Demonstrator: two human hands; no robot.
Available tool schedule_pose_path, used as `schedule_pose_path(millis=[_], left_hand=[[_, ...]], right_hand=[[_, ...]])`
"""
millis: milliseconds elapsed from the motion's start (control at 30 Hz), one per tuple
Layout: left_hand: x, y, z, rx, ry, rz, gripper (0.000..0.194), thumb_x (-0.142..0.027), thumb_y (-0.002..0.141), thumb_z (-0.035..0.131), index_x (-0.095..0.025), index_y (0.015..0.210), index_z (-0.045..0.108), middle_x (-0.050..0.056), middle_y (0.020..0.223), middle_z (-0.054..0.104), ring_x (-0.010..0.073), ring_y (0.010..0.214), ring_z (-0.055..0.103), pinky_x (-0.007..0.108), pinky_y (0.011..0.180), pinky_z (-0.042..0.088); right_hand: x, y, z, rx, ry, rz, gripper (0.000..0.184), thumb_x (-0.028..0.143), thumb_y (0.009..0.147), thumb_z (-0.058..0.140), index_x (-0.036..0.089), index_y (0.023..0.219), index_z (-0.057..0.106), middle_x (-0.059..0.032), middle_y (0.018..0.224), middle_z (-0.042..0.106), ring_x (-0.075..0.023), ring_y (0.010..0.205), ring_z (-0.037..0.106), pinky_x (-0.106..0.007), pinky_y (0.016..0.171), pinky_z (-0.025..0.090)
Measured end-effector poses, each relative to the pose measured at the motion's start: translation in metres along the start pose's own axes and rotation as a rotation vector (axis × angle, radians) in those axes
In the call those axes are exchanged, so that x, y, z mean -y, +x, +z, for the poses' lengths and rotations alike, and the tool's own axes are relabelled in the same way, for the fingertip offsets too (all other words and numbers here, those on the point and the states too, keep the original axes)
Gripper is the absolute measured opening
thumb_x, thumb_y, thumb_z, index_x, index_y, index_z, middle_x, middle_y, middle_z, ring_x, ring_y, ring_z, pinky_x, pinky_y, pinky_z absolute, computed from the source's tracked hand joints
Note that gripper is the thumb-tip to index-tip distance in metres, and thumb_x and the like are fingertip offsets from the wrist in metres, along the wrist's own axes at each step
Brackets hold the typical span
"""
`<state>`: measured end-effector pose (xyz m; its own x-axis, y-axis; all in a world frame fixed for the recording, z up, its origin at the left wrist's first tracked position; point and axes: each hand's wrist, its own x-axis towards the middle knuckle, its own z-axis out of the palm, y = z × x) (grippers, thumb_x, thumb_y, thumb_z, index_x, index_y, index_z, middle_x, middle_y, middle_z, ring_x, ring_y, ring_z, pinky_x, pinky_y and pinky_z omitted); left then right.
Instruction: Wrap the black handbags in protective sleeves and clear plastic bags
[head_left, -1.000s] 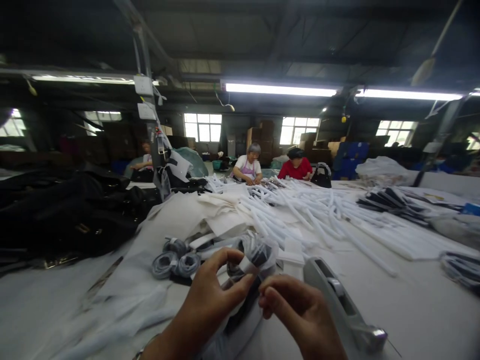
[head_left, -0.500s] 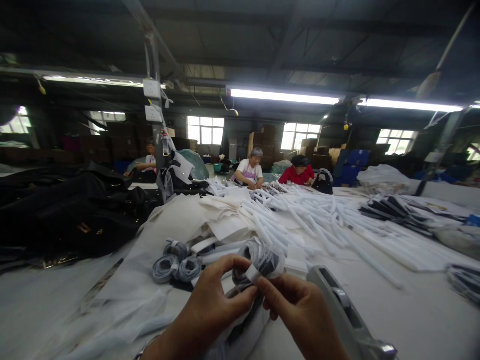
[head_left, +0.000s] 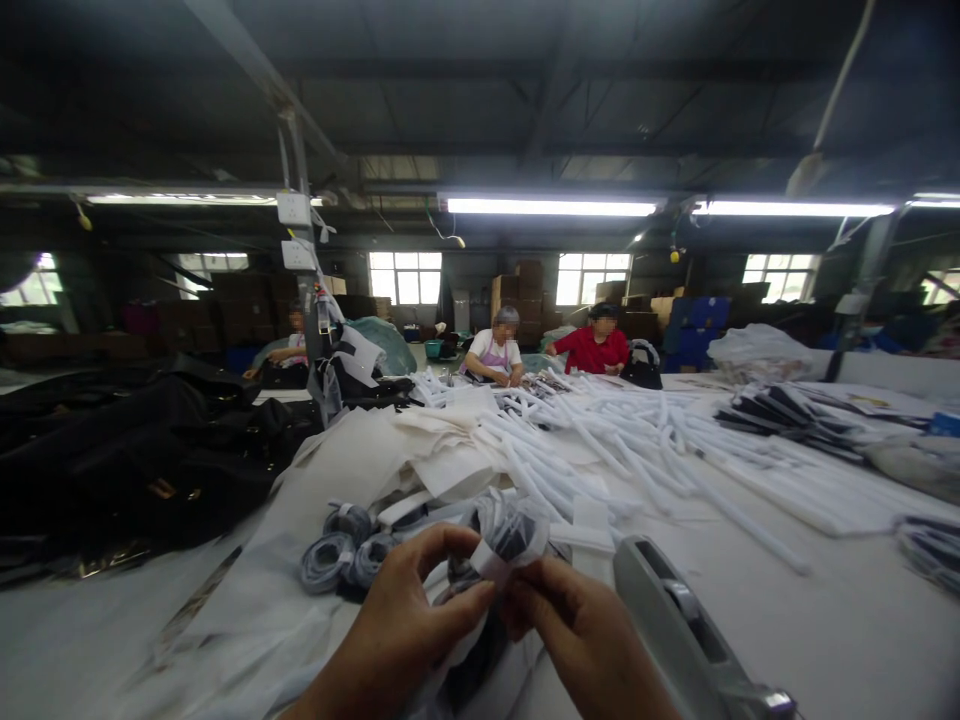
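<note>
A coiled dark strap in clear plastic is held in front of me, a white band around it. My left hand curls about the coil's left side, thumb and forefinger closed on it beside the band. My right hand has its fingertips pinched together at the coil's lower right, close to the band; what exactly lies between them is hidden. Several similar grey coils rest on the table just beyond my left hand. To the right of my right hand lies a long grey device with a slot and metal end.
White sheets are heaped ahead, with many white tubes behind and to the right. Black bags pile up on the left beside a post. Two co-workers sit across the table, and another person sits further left.
The view has tilted up slightly. My right fingers have moved from the white band's end to below and right of it, and the band now lies flatter against the coil.
</note>
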<state>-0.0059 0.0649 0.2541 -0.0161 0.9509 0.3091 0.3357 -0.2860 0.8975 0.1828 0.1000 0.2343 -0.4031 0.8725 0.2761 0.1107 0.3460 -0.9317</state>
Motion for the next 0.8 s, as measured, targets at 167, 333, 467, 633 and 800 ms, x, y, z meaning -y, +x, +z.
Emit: schedule_pose_path(millis=[167, 333, 467, 633, 800], left_hand=[[-0.007, -0.004, 0.0, -0.059, 0.023, -0.062, 0.024, -0.027, 0.075, 0.074, -0.02, 0.097, 0.071, 0.003, 0.101, 0.077, 0.0269, 0.104, 0.07, 0.031, 0.091, 0.053], [-0.014, -0.007, 0.002, -0.124, 0.023, -0.082, 0.026, -0.028, 0.07, 0.076, -0.02, 0.094, 0.072, 0.004, 0.099, 0.078, 0.0286, 0.103, 0.071, 0.032, 0.088, 0.054], [-0.013, -0.006, 0.003, -0.013, -0.108, -0.074, 0.025, -0.029, 0.072, 0.076, -0.018, 0.094, 0.072, 0.006, 0.099, 0.078, 0.0279, 0.102, 0.071, 0.033, 0.091, 0.053], [-0.011, -0.003, 0.001, 0.112, -0.255, -0.093, 0.032, -0.037, 0.074, 0.078, -0.015, 0.096, 0.071, 0.009, 0.096, 0.077, 0.0286, 0.099, 0.071, 0.035, 0.09, 0.052], [-0.01, -0.004, 0.002, 0.094, -0.286, -0.135, 0.038, -0.044, 0.072, 0.082, -0.016, 0.095, 0.071, 0.009, 0.099, 0.076, 0.029, 0.101, 0.069, 0.036, 0.092, 0.05]], right_hand=[[-0.007, -0.001, 0.012, -0.107, 0.139, 0.017, 0.031, 0.051, 0.082, 0.072, 0.021, 0.083, 0.079, -0.0046, 0.071, 0.074, -0.0194, 0.061, 0.068, -0.027, 0.059, 0.052], [-0.01, 0.0, 0.012, -0.049, 0.35, 0.101, 0.037, 0.055, 0.075, 0.079, 0.019, 0.086, 0.08, -0.0054, 0.073, 0.075, -0.0159, 0.054, 0.065, -0.026, 0.057, 0.053], [-0.011, 0.003, 0.007, 0.021, 0.449, 0.111, 0.043, 0.051, 0.072, 0.083, 0.018, 0.099, 0.078, -0.0043, 0.072, 0.074, -0.0134, 0.055, 0.063, -0.023, 0.054, 0.049], [-0.016, 0.004, 0.008, 0.045, 0.5, -0.01, 0.032, 0.049, 0.078, 0.079, 0.018, 0.083, 0.079, -0.0024, 0.07, 0.071, -0.0137, 0.064, 0.062, -0.024, 0.064, 0.05], [-0.02, 0.004, 0.015, 0.052, 0.563, 0.01, 0.031, 0.051, 0.079, 0.078, 0.023, 0.092, 0.078, -0.0032, 0.085, 0.075, -0.0204, 0.082, 0.068, -0.032, 0.082, 0.053]])
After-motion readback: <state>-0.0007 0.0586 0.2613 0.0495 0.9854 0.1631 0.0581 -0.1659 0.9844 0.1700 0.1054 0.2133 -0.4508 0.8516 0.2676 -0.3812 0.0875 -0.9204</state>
